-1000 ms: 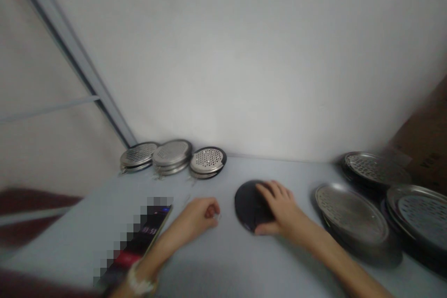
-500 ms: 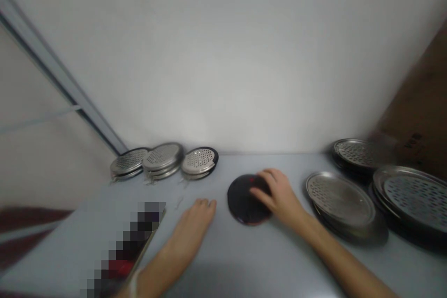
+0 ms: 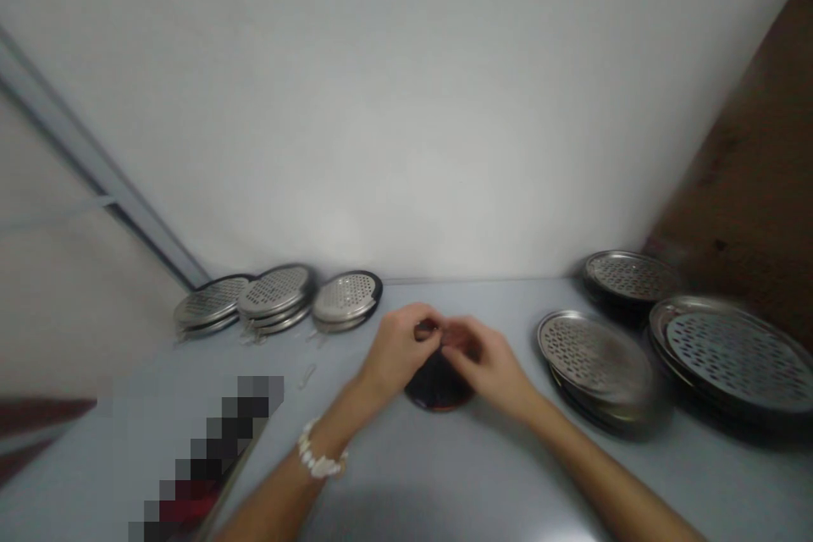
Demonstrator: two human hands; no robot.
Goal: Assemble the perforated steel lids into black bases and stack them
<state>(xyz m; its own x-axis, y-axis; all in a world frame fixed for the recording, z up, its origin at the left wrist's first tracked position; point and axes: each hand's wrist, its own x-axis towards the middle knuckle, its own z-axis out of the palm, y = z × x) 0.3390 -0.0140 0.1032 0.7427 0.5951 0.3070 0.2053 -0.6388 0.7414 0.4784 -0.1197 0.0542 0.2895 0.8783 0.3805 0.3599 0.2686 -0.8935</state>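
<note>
My left hand (image 3: 395,349) and right hand (image 3: 492,362) both pinch the far edge of the black disc (image 3: 437,388) (a bit blurry) on the grey table (image 3: 445,474), near holed metal plates (image 3: 594,347).

steel ware on pale grey tabletop (image 3: 445,474)
small round perforated steel lids (image 3: 276,296) stacked back left; wide round perforated steel trays (image 3: 594,351) right, beside brown board (image 3: 749,161).

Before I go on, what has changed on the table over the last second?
The left hand left the table and moved right to the dark round disc, meeting the right hand at its far edge; the blur hides whether either grips it. The right hand stayed on the disc. The perforated metal lids and trays lie as before.
</note>
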